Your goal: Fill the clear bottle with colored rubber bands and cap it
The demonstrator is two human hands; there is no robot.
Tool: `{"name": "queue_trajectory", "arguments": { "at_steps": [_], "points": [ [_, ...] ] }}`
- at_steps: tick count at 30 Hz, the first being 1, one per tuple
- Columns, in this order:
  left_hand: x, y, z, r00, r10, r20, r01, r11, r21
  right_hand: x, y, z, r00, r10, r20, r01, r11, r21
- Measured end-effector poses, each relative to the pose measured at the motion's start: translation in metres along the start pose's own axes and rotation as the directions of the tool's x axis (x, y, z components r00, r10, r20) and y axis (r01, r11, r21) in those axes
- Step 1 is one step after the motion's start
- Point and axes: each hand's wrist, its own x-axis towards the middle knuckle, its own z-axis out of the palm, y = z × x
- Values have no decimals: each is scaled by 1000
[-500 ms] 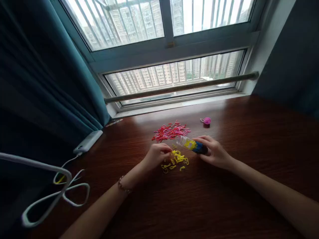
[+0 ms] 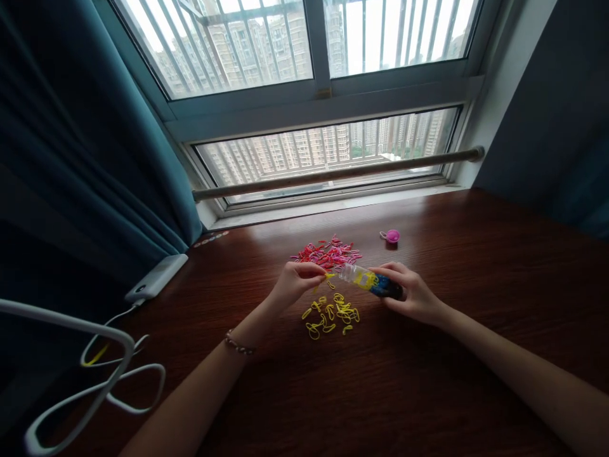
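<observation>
Bottle (image 2: pixel 367 280) with its mouth just shy of ten o'clock, long axis slanting down toward four, sitting at two o'clock from the yellow pile (image 2: pixel 328 311); half-curled right hand (image 2: pixel 408 291) wraps its dark end, left hand (image 2: pixel 302 279) pinches a yellow band (image 2: pixel 329 276)

- Table (image 2: pixel 352 390): room nearside of yellow bands (image 2: pixel 343 309), also right of cap (image 2: pixel 392 236).
- Bottle (image 2: pixel 373 284) blocks between left hand (image 2: pixel 302 279), right hand (image 2: pixel 410 292).
- Red-pink bands (image 2: pixel 328 255) obstruct just beyond.
</observation>
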Motion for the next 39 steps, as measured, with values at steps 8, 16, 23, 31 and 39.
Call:
{"name": "queue_trajectory", "arguments": {
  "at_steps": [8, 16, 23, 31, 39],
  "points": [
    [-5, -1, 12, 999, 11, 46, -6, 995, -101, -3, -7, 4, 994, -23, 104, 24, 1000, -12],
    [-14, -2, 23, 990, 138, -37, -133, 985, 112, -4, -14, 10, 992, -28, 123, 27, 1000, 10],
    [-15, 2, 25, 916, 378, -133, -312, 881, 355, -5, -15, 12, 994, -5, 109, -2, 998, 65],
    [-15, 19, 20, 953, 304, 13, -281, 862, 422, -4, -17, 11, 995, 20, 96, -32, 992, 121],
    [-14, 19, 13, 981, 168, -96, -164, 986, 42, -3, -17, 10, 996, 48, 79, -62, 979, 193]
  ]
}}
